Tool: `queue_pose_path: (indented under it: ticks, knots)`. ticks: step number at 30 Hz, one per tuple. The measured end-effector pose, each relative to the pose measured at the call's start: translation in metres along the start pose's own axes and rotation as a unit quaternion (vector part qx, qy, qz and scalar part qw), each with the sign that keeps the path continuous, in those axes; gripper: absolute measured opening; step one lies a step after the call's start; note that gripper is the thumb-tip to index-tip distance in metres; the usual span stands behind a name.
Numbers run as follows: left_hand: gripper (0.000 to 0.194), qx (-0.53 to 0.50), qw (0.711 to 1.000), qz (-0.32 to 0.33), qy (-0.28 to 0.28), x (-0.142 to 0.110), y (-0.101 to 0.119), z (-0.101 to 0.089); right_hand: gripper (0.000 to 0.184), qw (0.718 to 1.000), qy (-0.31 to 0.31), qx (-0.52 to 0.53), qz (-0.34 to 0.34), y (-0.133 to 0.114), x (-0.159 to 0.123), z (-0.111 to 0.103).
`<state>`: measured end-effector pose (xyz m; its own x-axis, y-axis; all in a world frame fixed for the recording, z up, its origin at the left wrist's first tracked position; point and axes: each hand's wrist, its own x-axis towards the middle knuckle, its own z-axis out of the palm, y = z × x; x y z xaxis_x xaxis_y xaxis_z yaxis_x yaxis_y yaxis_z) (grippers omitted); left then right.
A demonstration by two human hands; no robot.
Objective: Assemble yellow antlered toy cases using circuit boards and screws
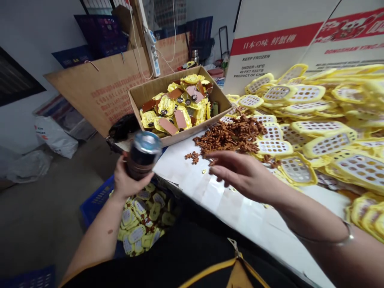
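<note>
My left hand (129, 182) is wrapped round a dark can (143, 156) with a shiny silver top, held upright but blurred, out past the table's edge. My right hand (240, 174) reaches over the white tabletop (192, 176) with its fingers loosely apart and nothing seen in them. Close to its fingertips lies a heap of small brown branched plastic pieces (228, 134). Several yellow-rimmed plates with holes (309, 94) are piled to the right. Behind the can, a cardboard box (180, 138) holds yellow parts (166, 105) with pinkish-brown pieces and small round dark parts.
Below the table edge, a blue basket (96, 200) contains more yellow-rimmed pieces (138, 234). A printed white carton (264, 24) stands behind the pile. Cardboard sheets (102, 96), a power strip (154, 56) on a post and white plastic bags (57, 136) are farther back.
</note>
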<state>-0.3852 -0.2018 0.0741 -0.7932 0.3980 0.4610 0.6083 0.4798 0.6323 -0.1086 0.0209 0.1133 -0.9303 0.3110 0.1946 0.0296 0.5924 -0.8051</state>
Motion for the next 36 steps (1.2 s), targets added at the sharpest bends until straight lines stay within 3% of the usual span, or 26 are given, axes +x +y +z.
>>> queue_pose_path:
  ticks: [2, 4, 7, 10, 13, 15, 17, 19, 21, 22, 26, 28, 31, 33, 36]
  knots:
    - [0.087, 0.04, 0.984, 0.175, -0.007, -0.022, 0.008, 0.011, 0.069, 0.999, 0.037, 0.024, 0.024, -0.023, 0.013, 0.001]
    - [0.087, 0.053, 0.94, 0.336, -0.002, -0.037, 0.014, 0.024, 0.079, 0.997, 0.007, -0.012, 0.071, -0.041, 0.02, 0.008]
    - [0.087, 0.046, 0.895, 0.444, -0.007, -0.052, 0.024, 0.04, 0.074, 0.985, -0.046, -0.103, 0.133, -0.052, 0.022, 0.023]
    - [0.085, 0.009, 0.908, 0.413, -0.069, -0.068, 0.033, 0.047, 0.062, 0.979, -0.045, -0.131, 0.151, -0.051, 0.018, 0.029]
    - [0.088, -0.029, 0.932, 0.297, -0.205, -0.085, 0.034, 0.049, 0.056, 0.989, -0.088, -0.118, 0.032, -0.048, 0.01, 0.017]
    - [0.093, -0.063, 0.926, 0.238, -0.285, -0.095, 0.033, 0.05, 0.052, 0.988, -0.116, -0.086, -0.056, -0.042, 0.001, 0.003]
    - [0.096, -0.098, 0.915, 0.205, -0.333, -0.102, 0.03, 0.051, 0.052, 0.993, -0.078, -0.007, -0.087, -0.031, -0.009, -0.01]
    - [0.092, -0.111, 0.913, 0.18, -0.35, -0.105, 0.029, 0.052, 0.058, 0.992, 0.047, 0.108, -0.041, -0.012, -0.02, -0.015]
    - [0.085, -0.106, 0.914, 0.163, -0.355, -0.105, 0.028, 0.052, 0.052, 0.955, 0.193, 0.22, 0.05, 0.014, -0.033, -0.009]
    - [0.083, -0.1, 0.915, 0.158, -0.356, -0.104, 0.027, 0.052, 0.049, 0.935, 0.233, 0.249, 0.093, 0.027, -0.039, -0.001]
    - [0.082, -0.076, 0.915, 0.165, -0.361, -0.097, 0.023, 0.05, 0.077, 0.898, 0.221, 0.354, 0.136, 0.07, -0.062, 0.044]
    - [0.082, -0.062, 0.915, 0.168, -0.361, -0.095, 0.021, 0.05, 0.08, 0.917, 0.209, 0.313, 0.136, 0.082, -0.067, 0.067]
    - [0.084, -0.038, 0.916, 0.164, -0.363, -0.093, 0.022, 0.051, 0.065, 0.961, 0.219, 0.128, 0.114, 0.094, -0.064, 0.088]
    - [0.085, -0.021, 0.915, 0.169, -0.365, -0.093, 0.024, 0.051, 0.059, 0.967, 0.227, 0.043, 0.107, 0.101, -0.059, 0.094]
    - [0.084, 0.008, 0.912, 0.19, -0.363, -0.091, 0.029, 0.051, 0.057, 0.967, 0.227, 0.003, 0.112, 0.108, -0.057, 0.094]
